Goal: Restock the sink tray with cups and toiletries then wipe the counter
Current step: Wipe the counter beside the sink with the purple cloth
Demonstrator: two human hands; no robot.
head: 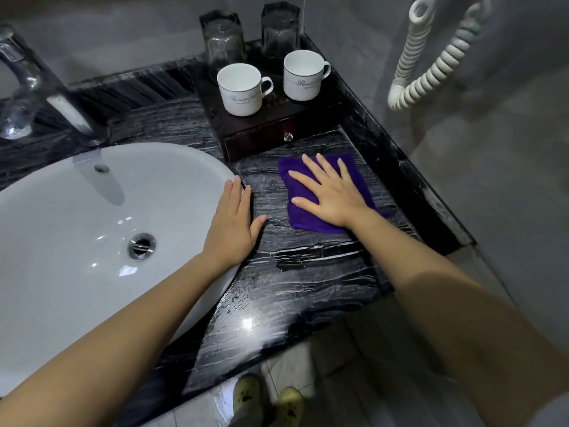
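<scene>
A purple cloth (357,174) lies flat on the black marble counter (308,272), in front of the tray. My right hand (329,192) presses flat on the cloth with its fingers spread. My left hand (234,223) rests flat on the right rim of the white sink (77,226), holding nothing. The dark wooden tray (277,118) at the back has a small drawer with a clear knob. On it stand two white cups (240,90) (303,76) and, behind them, two upturned glass tumblers (223,41) (280,30).
A chrome tap (34,87) rises at the back left over the sink. A white coiled cord (431,63) hangs on the grey wall at the right. The counter has a raised lip along its right edge. Below the front edge are floor tiles and my shoes (268,405).
</scene>
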